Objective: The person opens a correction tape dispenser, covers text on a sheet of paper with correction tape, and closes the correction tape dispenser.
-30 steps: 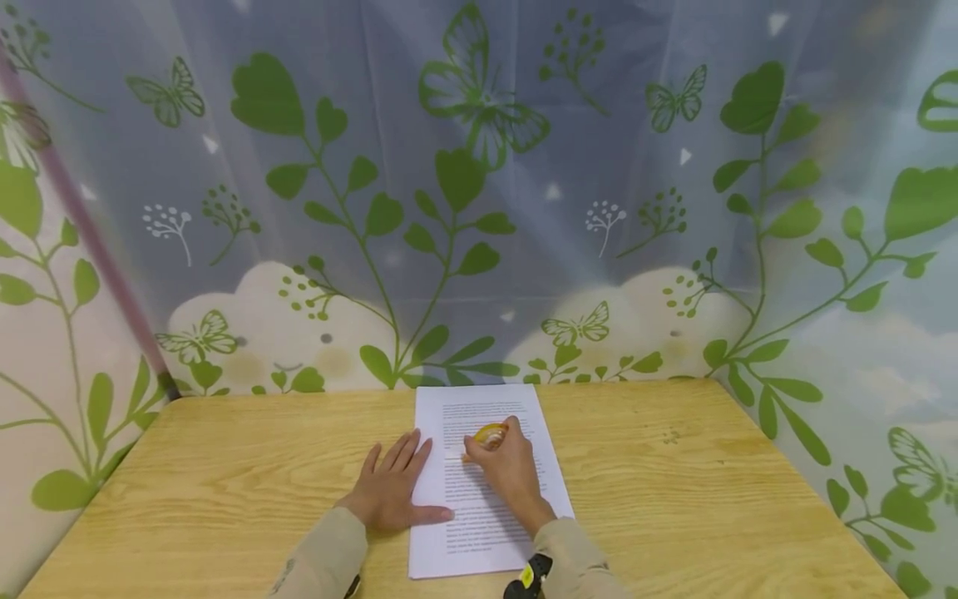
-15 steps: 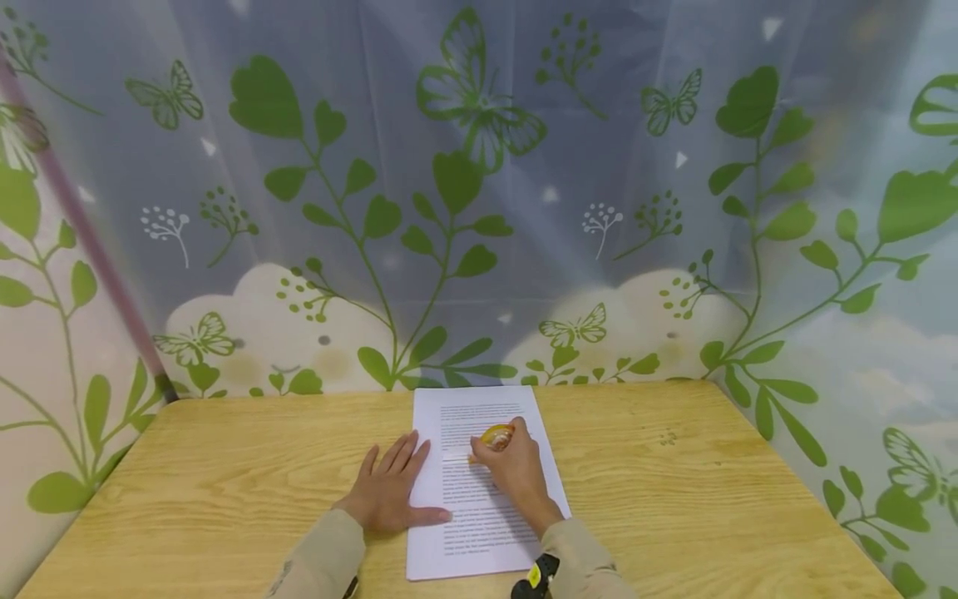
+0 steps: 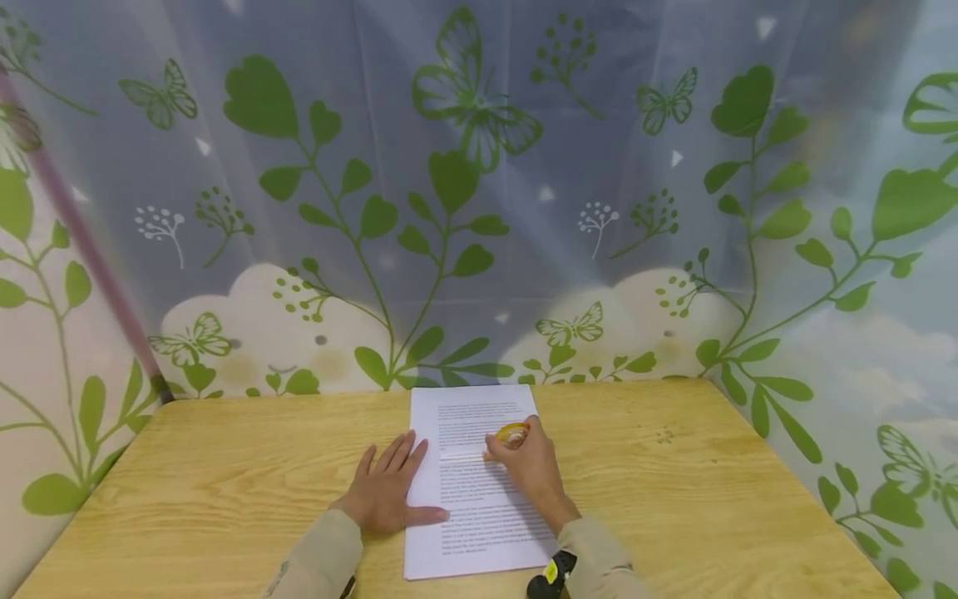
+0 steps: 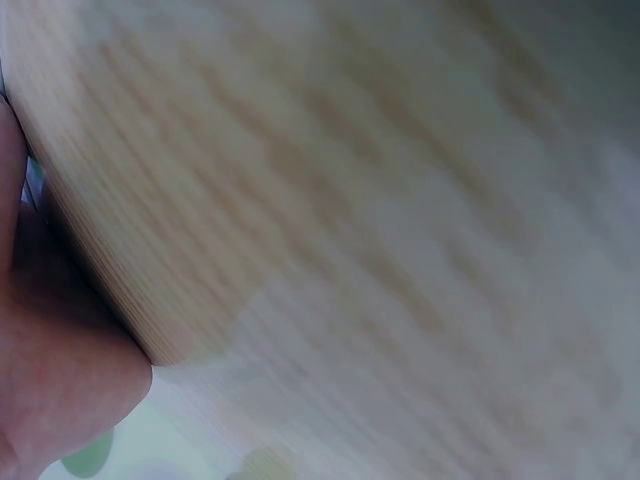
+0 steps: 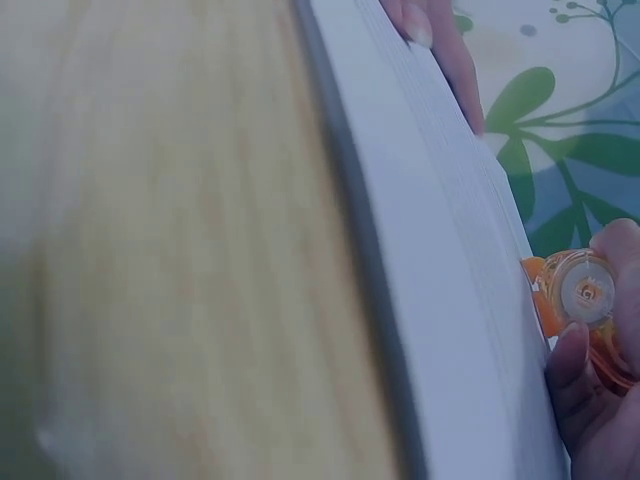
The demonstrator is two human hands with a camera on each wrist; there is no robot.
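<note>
An orange, see-through correction tape dispenser (image 3: pixel 513 434) is pinched between the thumb and fingers of my right hand (image 3: pixel 535 470). Its tip meets the printed top sheet of a paper stack (image 3: pixel 422 553), as the right wrist view also shows for the dispenser (image 5: pixel 585 290). A white strip (image 3: pixel 462 457) runs across one text line, left of the tip. My left hand (image 3: pixel 385 495) lies flat with fingers spread, partly on the table and partly on the sheet's left margin, thumb pointing right. In the left wrist view only an edge of that hand (image 4: pixel 70 390) appears.
The wooden table (image 3: pixel 674 499) extends to both sides of the stack. A curtain (image 3: pixel 479 249) printed with leaves and butterflies hangs behind the table's far edge and along its sides. A dark device with a yellow mark (image 3: pixel 552 574) is strapped at the right wrist.
My right hand has slid to the right with the correction tape dispenser, and the white strip behind it has grown longer. The left hand has stayed in place on the paper.
</note>
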